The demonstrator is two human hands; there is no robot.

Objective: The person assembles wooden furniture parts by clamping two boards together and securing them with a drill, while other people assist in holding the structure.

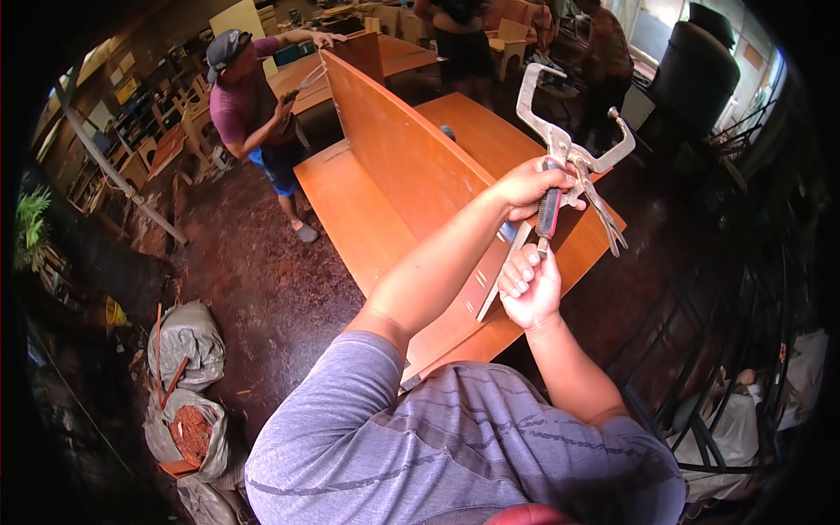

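A metal locking C-clamp (560, 138) is held up in front of me, its two curved jaws spread wide and with nothing between them. My left hand (534, 186) is closed around its body, near the top of the black and red grip. Below it, my right hand (531, 284) closes its fingers on the adjusting screw at the grip's lower end. Under my arms, an upright orange-brown wooden panel (411, 144) stands on edge across a flat wooden panel (350, 219). Its near end, with pale slots, lies beside my right hand.
Across the panels, a person in a cap (249, 96) rests one hand on the upright panel's far end. Other people stand at the back. Sacks (191, 346), one filled with reddish shavings, sit at left. A dark metal frame (700, 394) is at right, a dark tank (696, 79) behind.
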